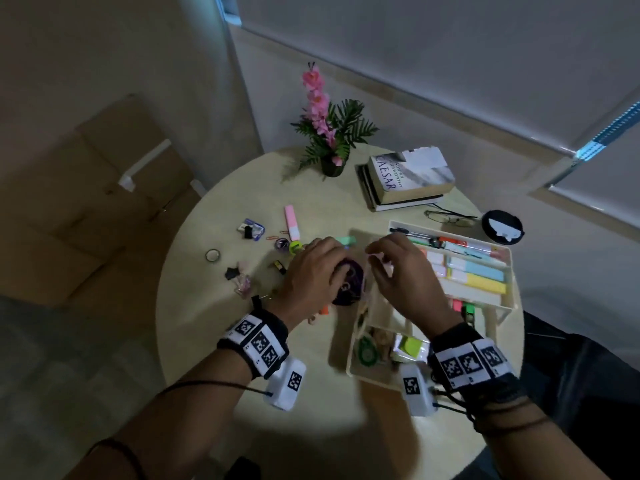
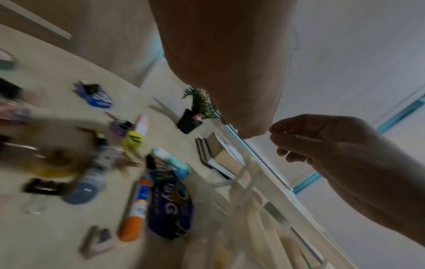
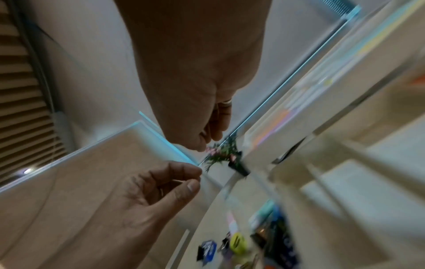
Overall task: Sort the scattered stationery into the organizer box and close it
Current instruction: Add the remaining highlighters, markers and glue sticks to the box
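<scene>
The clear organizer box (image 1: pixel 356 344) stands open on the right half of the round table; its raised tray (image 1: pixel 506 261) holds pens and pastel highlighters. My left hand (image 1: pixel 313 268) hovers over a dark blue round tin (image 1: pixel 349 284) beside the box. In the right wrist view the left hand (image 3: pixel 195 177) has thumb and forefinger pinched on something thin and small. My right hand (image 1: pixel 377 254) hangs over the box's left edge with fingertips drawn together (image 2: pixel 276 134); whether it holds anything is unclear. Loose items lie to the left: a pink highlighter (image 1: pixel 291 223), a yellow-green round piece (image 1: pixel 295 246), a tape ring (image 1: pixel 212 255) and an orange glue stick (image 2: pixel 135 209).
A stack of books (image 1: pixel 408 181) and a potted flower (image 1: pixel 329 140) stand at the back of the table. Glasses (image 1: pixel 450 218) and a black round pouch (image 1: pixel 502 226) lie behind the box. Binder clips (image 1: pixel 231 273) and a blue clip box (image 1: pixel 254 228) lie at the left.
</scene>
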The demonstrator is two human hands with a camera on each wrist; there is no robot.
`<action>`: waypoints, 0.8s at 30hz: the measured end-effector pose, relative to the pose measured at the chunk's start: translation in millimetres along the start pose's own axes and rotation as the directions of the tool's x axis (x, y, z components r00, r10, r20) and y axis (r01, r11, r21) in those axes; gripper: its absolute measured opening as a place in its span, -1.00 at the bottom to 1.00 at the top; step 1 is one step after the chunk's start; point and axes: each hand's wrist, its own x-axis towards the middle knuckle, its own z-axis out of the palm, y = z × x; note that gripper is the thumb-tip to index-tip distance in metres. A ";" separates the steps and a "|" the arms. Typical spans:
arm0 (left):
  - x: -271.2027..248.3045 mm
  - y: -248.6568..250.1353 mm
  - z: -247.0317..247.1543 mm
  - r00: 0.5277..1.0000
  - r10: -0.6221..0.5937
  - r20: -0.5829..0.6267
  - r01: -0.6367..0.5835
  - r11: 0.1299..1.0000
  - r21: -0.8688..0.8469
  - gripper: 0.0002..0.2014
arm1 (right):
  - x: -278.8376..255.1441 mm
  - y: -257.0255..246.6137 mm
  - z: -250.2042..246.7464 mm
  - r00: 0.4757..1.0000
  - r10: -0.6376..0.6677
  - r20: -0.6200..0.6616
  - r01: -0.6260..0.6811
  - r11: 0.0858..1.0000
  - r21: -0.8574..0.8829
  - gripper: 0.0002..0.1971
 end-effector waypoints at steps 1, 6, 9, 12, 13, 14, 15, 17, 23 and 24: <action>-9.5 -15.6 -7.9 0.999 -0.036 0.013 0.037 0.999 -0.013 -0.86 | 12.4 -8.0 16.2 0.999 0.008 0.046 -0.007 1.000 -0.014 -0.83; -59.9 -89.0 -39.9 0.976 -0.164 0.146 0.175 0.982 -0.069 -0.88 | 70.9 -20.8 99.4 0.952 0.187 0.242 -0.133 0.966 -0.223 -0.70; -86.4 -127.3 -52.6 0.954 -0.206 0.219 0.229 0.970 -0.087 -0.90 | 92.8 -18.9 138.9 0.883 0.291 0.368 -0.201 0.944 -0.263 -0.62; -108.4 -158.0 -63.7 0.947 -0.204 0.249 0.234 0.967 -0.097 -0.91 | 105.3 -7.1 166.0 0.856 0.318 0.408 -0.208 0.934 -0.291 -0.56; -113.7 -167.2 -67.0 0.949 -0.201 0.244 0.231 0.968 -0.101 -0.92 | 108.2 -1.3 172.9 0.853 0.323 0.411 -0.208 0.931 -0.299 -0.52; -117.6 -176.3 -69.9 0.949 -0.207 0.237 0.237 0.966 -0.107 -0.92 | 110.4 4.4 178.3 0.851 0.327 0.410 -0.209 0.928 -0.307 -0.49; -120.3 -184.6 -72.1 0.947 -0.221 0.233 0.251 0.962 -0.109 -0.91 | 112.2 9.2 183.3 0.853 0.330 0.405 -0.208 0.926 -0.316 -0.48; -121.3 -198.1 -75.5 0.941 -0.240 0.237 0.270 0.957 -0.105 -0.89 | 114.4 16.9 190.2 0.867 0.332 0.372 -0.209 0.919 -0.334 -0.50; -94.4 -222.2 -73.8 0.935 -0.231 0.269 0.284 0.943 -0.176 -0.91 | 115.6 34.9 200.9 0.913 0.271 0.306 -0.133 0.905 -0.404 -0.64; -84.6 -224.0 -72.5 0.935 -0.228 0.271 0.283 0.941 -0.187 -0.91 | 114.6 36.8 201.0 0.919 0.250 0.305 -0.100 0.896 -0.432 -0.62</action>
